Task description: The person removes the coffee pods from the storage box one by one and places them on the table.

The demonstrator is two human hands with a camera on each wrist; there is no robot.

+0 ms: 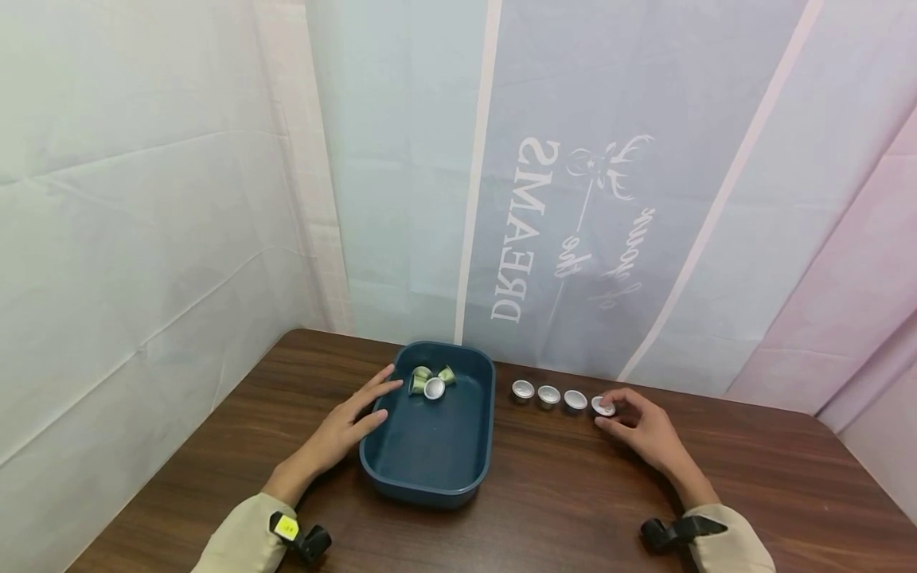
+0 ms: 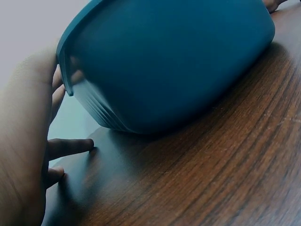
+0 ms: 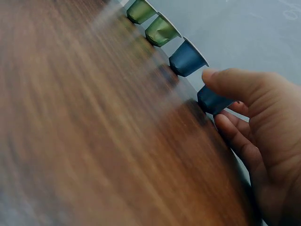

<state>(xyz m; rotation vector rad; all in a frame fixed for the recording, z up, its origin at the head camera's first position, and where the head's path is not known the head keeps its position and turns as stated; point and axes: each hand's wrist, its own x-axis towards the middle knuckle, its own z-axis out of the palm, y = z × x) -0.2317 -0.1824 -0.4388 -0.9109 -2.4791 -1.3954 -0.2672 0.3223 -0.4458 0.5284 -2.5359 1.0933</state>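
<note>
A dark blue plastic bin [image 1: 491,426] stands on the wooden table with several green coffee capsules [image 1: 434,388] gathered toward its far end. My left hand [image 1: 342,428] rests along the bin's left rim, its fingers extended; in the left wrist view some fingertips reach down near the tabletop. To the right of the bin, coffee capsules stand in a row with their silver lids up. My right hand [image 1: 645,428] pinches the rightmost one, a blue coffee capsule [image 3: 214,100], between thumb and fingers. Beside it come another blue capsule [image 3: 188,59] and two green capsules [image 3: 161,31].
A printed curtain [image 1: 408,199] hangs right behind the table's back edge, and a pale cloth [image 1: 158,239] hangs along the left side. The brown tabletop [image 1: 566,493] extends in front of the row and to the right of my right hand.
</note>
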